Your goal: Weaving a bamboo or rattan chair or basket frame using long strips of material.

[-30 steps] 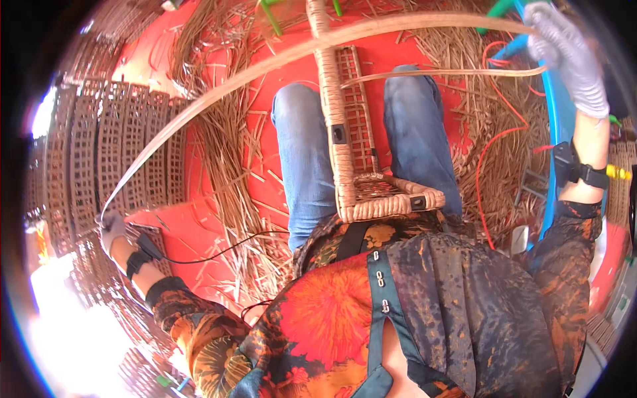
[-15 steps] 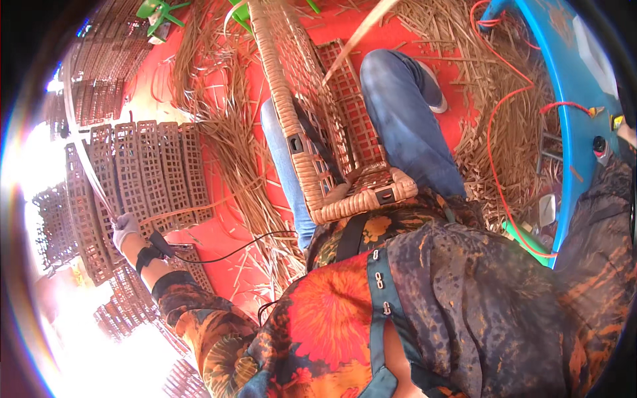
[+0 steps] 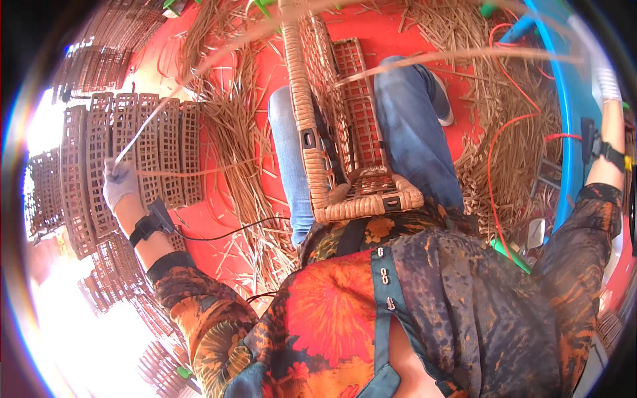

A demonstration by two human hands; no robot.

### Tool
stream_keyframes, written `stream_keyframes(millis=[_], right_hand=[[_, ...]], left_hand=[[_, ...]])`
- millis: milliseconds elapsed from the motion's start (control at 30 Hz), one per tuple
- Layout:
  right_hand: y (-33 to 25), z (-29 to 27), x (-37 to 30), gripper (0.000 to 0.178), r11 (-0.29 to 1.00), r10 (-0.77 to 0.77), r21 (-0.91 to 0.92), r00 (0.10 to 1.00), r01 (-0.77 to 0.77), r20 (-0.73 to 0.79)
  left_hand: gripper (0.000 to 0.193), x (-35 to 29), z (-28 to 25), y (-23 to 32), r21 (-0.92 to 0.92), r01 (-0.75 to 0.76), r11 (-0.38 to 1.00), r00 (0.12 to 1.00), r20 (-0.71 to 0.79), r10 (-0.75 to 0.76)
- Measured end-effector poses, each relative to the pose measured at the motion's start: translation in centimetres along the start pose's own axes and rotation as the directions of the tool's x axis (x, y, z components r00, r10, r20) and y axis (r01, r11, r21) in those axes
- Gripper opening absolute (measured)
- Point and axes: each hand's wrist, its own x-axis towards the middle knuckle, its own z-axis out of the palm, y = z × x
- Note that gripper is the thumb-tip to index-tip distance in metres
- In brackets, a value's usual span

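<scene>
**Woven basket between two knees, pale strip curving wide above it**

Underneath everything, red floor covering [image 3: 206, 215]. Toward ten o'clock, upright lattice panels [image 3: 176, 146] in a row. From the centre up to twelve o'clock, woven basket [image 3: 300, 106] between denim-clad legs [image 3: 418, 126]: long axis nearly vertical, leaning slightly toward eleven; wrapped near end at the lap, far end cut off by the top edge, inside partly hidden behind the left wall. Pale strip [image 3: 147, 125] rising from nine o'clock toward twelve, blurred and partly lost at the top edge. Second pale length [image 3: 464, 54] reaching from the basket toward two o'clock; any join between both too unclear to make out. At nine o'clock, gloved left hand [image 3: 121, 184], fingers curled closed around the pale strip. At two o'clock, gloved right hand [image 3: 597, 69], badly blurred; cannot tell how far open, or whether gripping the second pale length.
</scene>
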Motion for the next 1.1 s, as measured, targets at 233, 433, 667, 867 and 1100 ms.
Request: stream_keyframes(millis=[233,433,667,867,1100], right_hand=[[-18.3,13.9,-3.9,0.030,0.904,-0.361,-0.290,0.925,0.316,-0.117],[-32.1,25.5,-8.5,0.034,0.625,-0.681,0.652,0.708,0.429,0.187],[-26.9,21.8,-7.5,0.032,0.816,-0.426,0.573,0.750,0.076,0.507],[-9.2,14.2,-4.5,0.032,0.907,-0.001,0.359,0.852,-0.220,0.524],[6.5,9.1,-3.3,0.027,0.676,0.367,-0.717,0.921,-0.168,0.130]], left_hand=[[0.017,-10.9,15.2,-11.6,0.065,0.123,0.990,0.867,0.479,-0.139],[0.023,-22.3,23.9,-19.4,0.170,0.204,0.964,0.754,0.601,-0.266],[0.024,-17.0,17.8,-18.5,-0.078,0.385,0.920,0.739,0.623,-0.256],[0.018,-10.6,9.8,-16.3,-0.216,0.279,0.936,0.907,0.380,-0.182],[0.020,-8.2,2.8,-13.4,-0.146,0.027,0.989,0.993,0.121,-0.009]])
